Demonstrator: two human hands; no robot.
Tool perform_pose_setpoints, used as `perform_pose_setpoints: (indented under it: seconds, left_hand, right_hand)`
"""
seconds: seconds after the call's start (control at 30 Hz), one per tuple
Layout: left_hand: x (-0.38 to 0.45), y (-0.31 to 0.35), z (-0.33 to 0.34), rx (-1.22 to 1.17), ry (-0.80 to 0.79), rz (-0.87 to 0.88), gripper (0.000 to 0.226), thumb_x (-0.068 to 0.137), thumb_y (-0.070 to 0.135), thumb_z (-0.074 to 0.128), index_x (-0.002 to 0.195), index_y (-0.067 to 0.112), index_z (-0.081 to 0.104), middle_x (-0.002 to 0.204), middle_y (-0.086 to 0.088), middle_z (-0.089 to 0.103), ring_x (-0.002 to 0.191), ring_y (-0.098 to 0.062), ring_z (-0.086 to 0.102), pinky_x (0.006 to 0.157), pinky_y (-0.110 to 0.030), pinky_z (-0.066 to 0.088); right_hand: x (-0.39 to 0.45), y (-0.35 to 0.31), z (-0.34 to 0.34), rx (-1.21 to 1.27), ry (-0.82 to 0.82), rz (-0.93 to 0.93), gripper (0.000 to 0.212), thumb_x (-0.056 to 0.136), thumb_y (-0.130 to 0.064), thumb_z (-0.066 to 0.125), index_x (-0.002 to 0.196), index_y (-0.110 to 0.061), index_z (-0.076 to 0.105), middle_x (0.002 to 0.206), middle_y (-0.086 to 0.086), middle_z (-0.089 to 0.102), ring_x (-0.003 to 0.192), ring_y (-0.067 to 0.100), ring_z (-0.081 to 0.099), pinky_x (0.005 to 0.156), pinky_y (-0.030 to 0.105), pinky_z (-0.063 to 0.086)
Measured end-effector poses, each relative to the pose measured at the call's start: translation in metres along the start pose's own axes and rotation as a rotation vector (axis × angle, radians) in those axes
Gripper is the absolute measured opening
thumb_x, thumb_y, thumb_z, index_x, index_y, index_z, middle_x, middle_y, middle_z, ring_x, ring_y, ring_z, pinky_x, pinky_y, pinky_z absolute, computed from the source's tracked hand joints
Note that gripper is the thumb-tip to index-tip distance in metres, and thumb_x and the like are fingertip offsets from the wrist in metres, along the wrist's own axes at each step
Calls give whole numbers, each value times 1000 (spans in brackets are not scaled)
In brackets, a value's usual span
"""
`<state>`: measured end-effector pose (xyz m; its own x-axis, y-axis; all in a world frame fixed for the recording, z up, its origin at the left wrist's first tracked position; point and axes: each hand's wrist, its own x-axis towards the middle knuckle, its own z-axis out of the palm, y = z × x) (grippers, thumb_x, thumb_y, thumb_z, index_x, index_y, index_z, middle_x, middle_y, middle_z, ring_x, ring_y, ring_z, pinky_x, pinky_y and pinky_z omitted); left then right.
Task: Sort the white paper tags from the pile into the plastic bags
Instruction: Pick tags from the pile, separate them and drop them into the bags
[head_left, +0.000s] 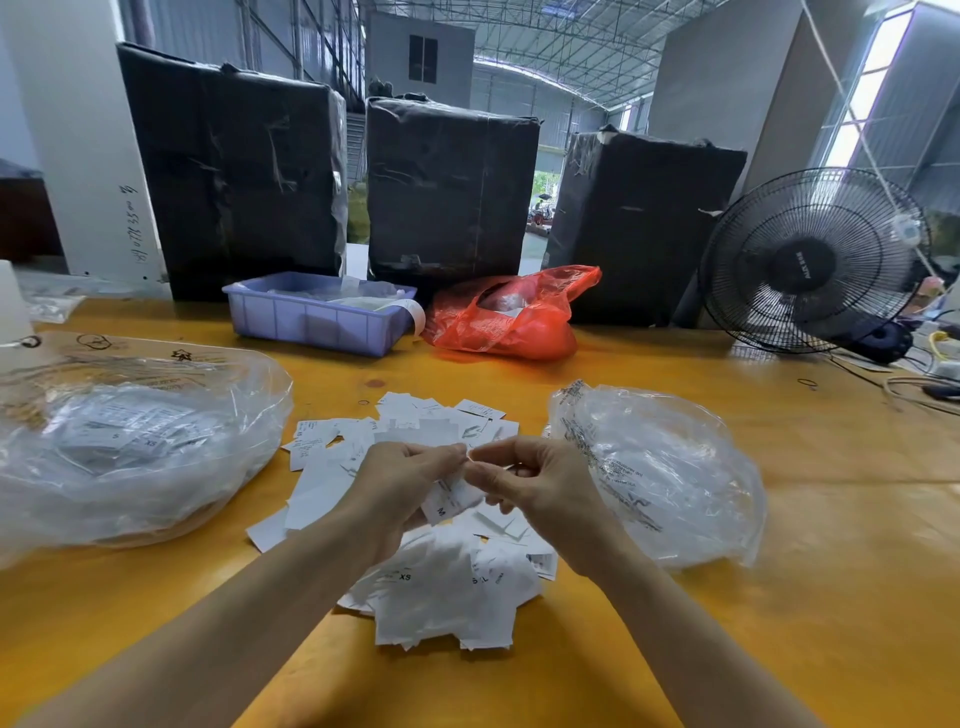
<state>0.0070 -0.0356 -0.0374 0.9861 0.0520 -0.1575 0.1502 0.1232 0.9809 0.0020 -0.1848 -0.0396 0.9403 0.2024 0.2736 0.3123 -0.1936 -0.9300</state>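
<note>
Both hands meet above the middle of the pile (431, 519), which spreads over the yellow table (779, 597) between two clear bags. The left hand (400, 493) has its fingers curled round a small sheaf of tags, the front one (449, 501) printed "M"; it seems to serve as a holder so the tags can be read one at a time. The right hand (540, 483) pinches at the top edge of that sheaf with thumb and forefinger, probably peeling a single tag free, though the fingertips overlap and I cannot tell whether it has a tag of its own or shares the left hand's.

From the hands, the left bag (130, 447) lies at nine o'clock, its mouth facing the pile, with tags inside, one showing "XS". The right bag (670, 478) lies at three o'clock, just beside the pile, its contents hard to read through the crinkled film. Placing a bag on either side keeps each drop short for the nearer hand.

Loose tags marked "XS" and "S" lie at six o'clock, so plenty is left to sort.

At twelve o'clock stand a blue tray (317, 325) and a red bag (509, 317); a fan (810, 267) sits at two o'clock.
</note>
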Motion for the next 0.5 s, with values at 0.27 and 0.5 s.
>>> perform_pose_setpoints:
  seconds: [0.27,0.5]
  left_hand:
    - [0,-3,1,-84,81,39,16,87,22,66,80,9,73,80,-15,68,74,-28,61,74,-40,52]
    - [1,-1,0,-92,-39,-52,17,86,24,66,85,8,72,76,-13,68,70,-23,61,58,-28,49]
  right_hand:
    - [-4,-4,8,-58,-49,-30,12,79,-16,73,90,-20,70,81,8,72,62,10,62,56,21,50]
    - [0,2,0,168,61,131,6,82,-2,69,87,-7,70,70,6,68,60,13,63,58,20,50]
